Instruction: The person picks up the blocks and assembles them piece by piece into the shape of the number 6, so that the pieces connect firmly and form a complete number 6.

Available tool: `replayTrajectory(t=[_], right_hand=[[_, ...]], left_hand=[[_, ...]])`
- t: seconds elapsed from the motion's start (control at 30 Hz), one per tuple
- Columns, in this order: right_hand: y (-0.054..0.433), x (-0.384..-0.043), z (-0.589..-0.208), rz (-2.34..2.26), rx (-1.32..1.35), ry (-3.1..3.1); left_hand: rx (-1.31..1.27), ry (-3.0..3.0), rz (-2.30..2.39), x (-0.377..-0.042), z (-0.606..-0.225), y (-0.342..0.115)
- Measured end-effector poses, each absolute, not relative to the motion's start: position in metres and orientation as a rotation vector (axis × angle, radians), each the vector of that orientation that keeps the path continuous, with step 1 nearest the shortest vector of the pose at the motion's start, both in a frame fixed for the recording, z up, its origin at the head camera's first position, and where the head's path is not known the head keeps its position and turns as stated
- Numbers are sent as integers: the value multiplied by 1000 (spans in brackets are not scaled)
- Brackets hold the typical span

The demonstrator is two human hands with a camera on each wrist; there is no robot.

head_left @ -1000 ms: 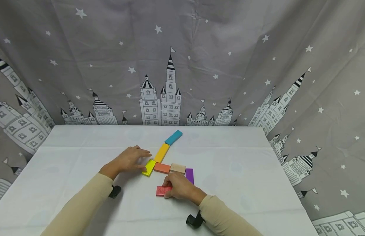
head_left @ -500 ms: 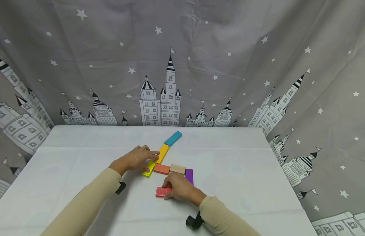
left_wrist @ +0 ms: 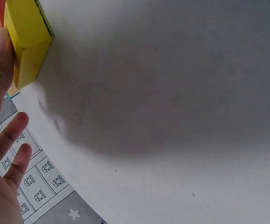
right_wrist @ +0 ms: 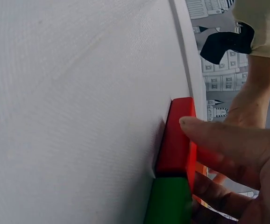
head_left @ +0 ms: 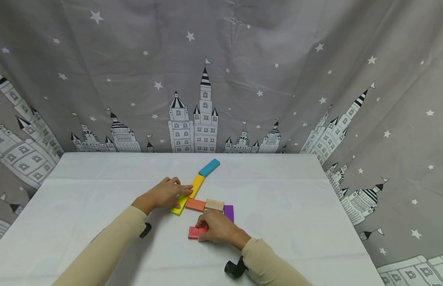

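My left hand point(head_left: 167, 194) is at the lemon-yellow wooden block point(left_wrist: 30, 32): the thumb lies against its side and the index finger reaches across to where it meets a deeper yellow block point(head_left: 197, 183). Other fingers of that hand stand spread in the left wrist view. My right hand point(head_left: 218, 227) pinches a red block point(right_wrist: 174, 140), thumb on the near side, fingers behind. Against the red block's end sits a green block point(right_wrist: 168, 200), hidden under the hand in the head view.
A blue block point(head_left: 209, 168) touches the deeper yellow one. From the lemon-yellow block an orange block point(head_left: 195, 204), a natural wood block point(head_left: 215, 205) and a purple block point(head_left: 229, 213) run rightward. All lie on a white-covered table point(head_left: 285, 222) before a grey castle-print curtain point(head_left: 278, 39).
My left hand has moved right and its index finger now overlaps the joint of the two yellow blocks. The right hand stays at the red block.
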State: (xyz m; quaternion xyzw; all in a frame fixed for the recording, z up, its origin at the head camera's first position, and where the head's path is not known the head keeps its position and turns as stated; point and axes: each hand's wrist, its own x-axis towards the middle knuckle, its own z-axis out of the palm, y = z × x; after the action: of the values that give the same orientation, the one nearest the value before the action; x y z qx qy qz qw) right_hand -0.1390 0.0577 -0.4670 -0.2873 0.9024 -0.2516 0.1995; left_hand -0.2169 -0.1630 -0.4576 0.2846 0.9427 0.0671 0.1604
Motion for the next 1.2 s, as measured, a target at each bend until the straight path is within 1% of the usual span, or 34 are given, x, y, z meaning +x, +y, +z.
replayTrajectory(t=[0.47, 0.87, 1.2], right_hand=[[60, -141, -471, -722, -834, 2563], [39, -146, -474, -743, -838, 2594], [20, -146, -477, -761, -776, 2636]], left_hand=[[850, 2695, 133, -219, -456, -164], [894, 2696, 106, -219, -456, -164], [922, 2707, 122, -216, -457, -165]])
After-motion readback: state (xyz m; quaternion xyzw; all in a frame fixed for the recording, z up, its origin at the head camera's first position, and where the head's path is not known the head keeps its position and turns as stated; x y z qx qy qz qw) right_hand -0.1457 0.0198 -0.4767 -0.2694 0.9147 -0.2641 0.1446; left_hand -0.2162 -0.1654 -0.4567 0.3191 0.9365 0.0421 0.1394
